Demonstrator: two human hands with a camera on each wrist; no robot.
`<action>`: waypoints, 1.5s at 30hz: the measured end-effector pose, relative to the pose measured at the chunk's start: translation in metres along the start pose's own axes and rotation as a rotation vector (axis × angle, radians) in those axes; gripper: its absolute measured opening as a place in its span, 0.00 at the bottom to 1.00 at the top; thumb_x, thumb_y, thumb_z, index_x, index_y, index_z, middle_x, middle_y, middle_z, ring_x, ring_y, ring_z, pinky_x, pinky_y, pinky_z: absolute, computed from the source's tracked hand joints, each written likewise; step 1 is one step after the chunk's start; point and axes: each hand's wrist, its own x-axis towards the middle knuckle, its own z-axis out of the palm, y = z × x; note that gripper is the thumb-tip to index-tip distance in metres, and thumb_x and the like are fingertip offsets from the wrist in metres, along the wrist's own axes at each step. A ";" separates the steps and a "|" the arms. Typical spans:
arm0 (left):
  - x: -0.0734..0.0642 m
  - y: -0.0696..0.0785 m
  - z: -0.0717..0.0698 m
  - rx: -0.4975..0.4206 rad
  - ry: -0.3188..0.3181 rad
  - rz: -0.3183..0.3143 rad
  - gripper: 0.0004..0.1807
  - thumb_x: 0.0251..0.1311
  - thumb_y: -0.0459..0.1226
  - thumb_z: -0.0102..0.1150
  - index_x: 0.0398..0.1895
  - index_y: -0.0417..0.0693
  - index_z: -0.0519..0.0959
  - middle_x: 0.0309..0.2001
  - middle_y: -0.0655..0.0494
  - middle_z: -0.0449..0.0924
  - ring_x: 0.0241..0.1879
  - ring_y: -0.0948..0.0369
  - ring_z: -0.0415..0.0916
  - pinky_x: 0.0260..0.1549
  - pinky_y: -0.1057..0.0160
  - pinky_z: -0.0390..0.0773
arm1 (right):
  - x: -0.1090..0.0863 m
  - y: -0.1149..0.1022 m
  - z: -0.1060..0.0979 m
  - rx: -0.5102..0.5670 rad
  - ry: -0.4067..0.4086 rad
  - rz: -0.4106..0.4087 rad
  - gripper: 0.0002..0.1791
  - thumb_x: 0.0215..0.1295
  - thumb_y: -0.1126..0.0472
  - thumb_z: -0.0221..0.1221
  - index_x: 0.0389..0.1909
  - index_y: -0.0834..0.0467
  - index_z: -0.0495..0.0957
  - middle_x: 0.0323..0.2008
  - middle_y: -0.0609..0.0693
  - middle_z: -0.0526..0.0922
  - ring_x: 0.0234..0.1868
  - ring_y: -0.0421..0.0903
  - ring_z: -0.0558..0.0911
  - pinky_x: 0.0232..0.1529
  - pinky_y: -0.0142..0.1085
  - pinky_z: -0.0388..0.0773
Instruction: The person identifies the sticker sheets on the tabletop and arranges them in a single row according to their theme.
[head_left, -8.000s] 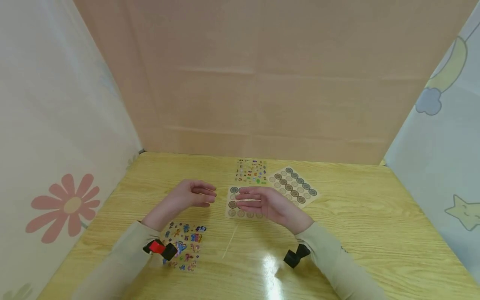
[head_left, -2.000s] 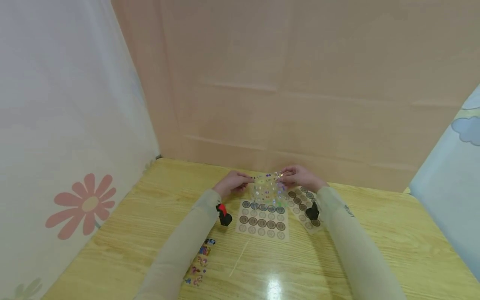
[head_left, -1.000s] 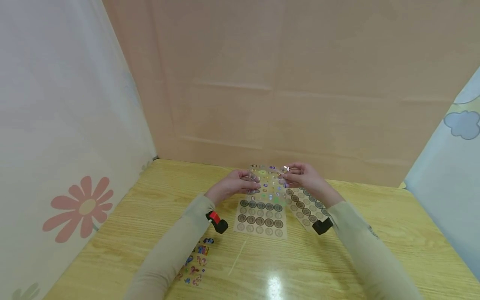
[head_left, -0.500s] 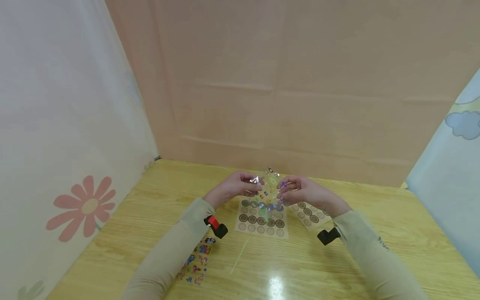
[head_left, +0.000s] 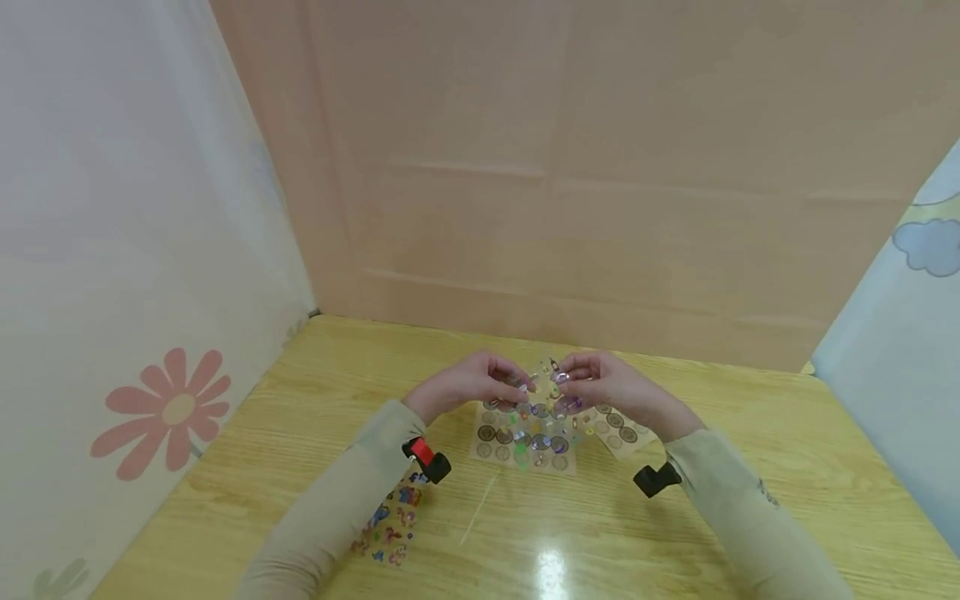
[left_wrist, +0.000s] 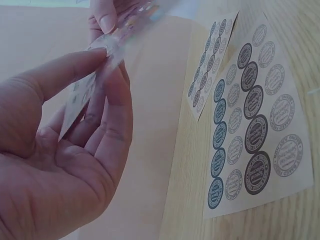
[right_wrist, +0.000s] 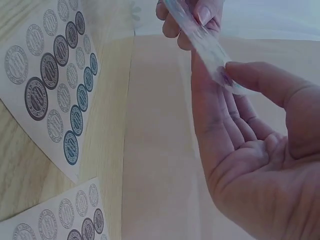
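A clear sticker sheet (head_left: 542, 421) with tiny colourful pictures is held up off the table between my two hands. My left hand (head_left: 474, 385) pinches one side of it; in the left wrist view, thumb and fingers meet on the sheet (left_wrist: 80, 97). The opposite side is pinched by my right hand (head_left: 611, 392), its thumb pressing the sheet (right_wrist: 207, 47) against the fingers in the right wrist view. Below, a paper sheet of round stickers (head_left: 487, 452) lies flat, partly seen through the clear one. A second round-sticker sheet (head_left: 621, 432) lies at an angle beside it, partly hidden by my right hand.
Another clear sheet with bright cartoon stickers (head_left: 392, 533) lies at the front left, partly under my left sleeve (head_left: 337, 500). A plain brown backdrop (head_left: 555, 208) rises behind the wooden table (head_left: 750, 467), with printed cloth walls on both sides.
Both hands were apart with nothing held; they took the clear sheet from the back of the table and raised it. Lately its lower part has tilted nearer to me, overlapping the round stickers.
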 end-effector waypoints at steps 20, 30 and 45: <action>-0.056 -0.026 0.011 -0.257 0.129 -0.072 0.10 0.55 0.27 0.65 0.39 0.35 0.77 0.41 0.44 0.82 0.38 0.54 0.83 0.43 0.56 0.82 | -0.039 0.018 0.049 0.089 0.127 -0.012 0.19 0.63 0.67 0.61 0.50 0.73 0.69 0.43 0.61 0.79 0.37 0.53 0.84 0.41 0.49 0.83; -0.089 -0.042 0.020 -0.208 0.211 -0.061 0.15 0.55 0.32 0.68 0.44 0.34 0.78 0.37 0.46 0.83 0.35 0.55 0.82 0.37 0.57 0.84 | -0.052 0.035 0.084 0.142 0.055 0.039 0.18 0.61 0.69 0.62 0.47 0.74 0.70 0.41 0.61 0.81 0.36 0.53 0.84 0.39 0.45 0.84; -0.115 -0.062 0.034 -0.251 0.265 -0.166 0.15 0.53 0.30 0.68 0.44 0.33 0.79 0.36 0.44 0.83 0.35 0.53 0.83 0.37 0.56 0.84 | -0.063 0.053 0.103 0.227 0.026 0.092 0.17 0.58 0.71 0.62 0.46 0.74 0.70 0.37 0.60 0.81 0.33 0.50 0.83 0.36 0.41 0.84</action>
